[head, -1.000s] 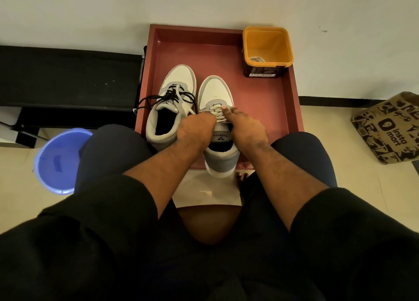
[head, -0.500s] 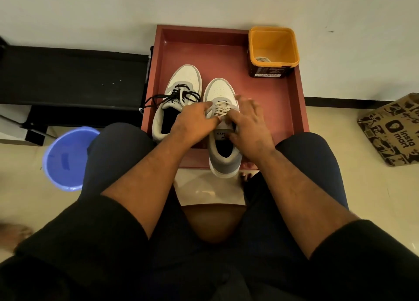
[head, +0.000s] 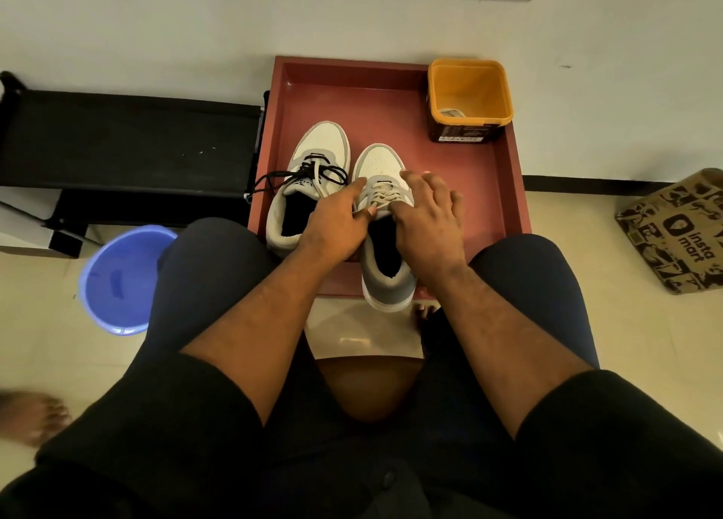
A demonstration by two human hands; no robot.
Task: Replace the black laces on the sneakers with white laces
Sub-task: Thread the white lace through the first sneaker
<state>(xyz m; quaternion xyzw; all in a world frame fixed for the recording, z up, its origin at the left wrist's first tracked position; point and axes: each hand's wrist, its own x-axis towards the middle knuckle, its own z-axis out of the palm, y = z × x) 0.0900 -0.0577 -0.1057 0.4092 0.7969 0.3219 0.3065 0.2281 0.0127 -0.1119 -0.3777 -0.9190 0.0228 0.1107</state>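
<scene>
A red tray (head: 497,190) lies on the floor against the wall, and the two sneakers stand in it side by side, toes pointing to the far side. The left sneaker (head: 313,190) has the black lace (head: 301,176) in its eyelets, with loose ends spread over the left rim of the tray. The right sneaker (head: 385,245) already carries a white lace (head: 385,198), crossed through its eyelets, and its heel hangs over the near edge of the tray. In the far right corner stands an orange tub (head: 469,100) with another white lace (head: 452,112) inside.

I judge the task is about half done: one shoe looks relaced, perhaps needing only tightening, and the left one is not yet begun.

Both forearms reach forward between the knees. The left hand (head: 336,225) pinches the white lace at the near end of the lacing with thumb and finger. The right hand (head: 428,217) rests on the right side of the same sneaker, fingers spread and rather straight, grasping nothing that I can see.
</scene>
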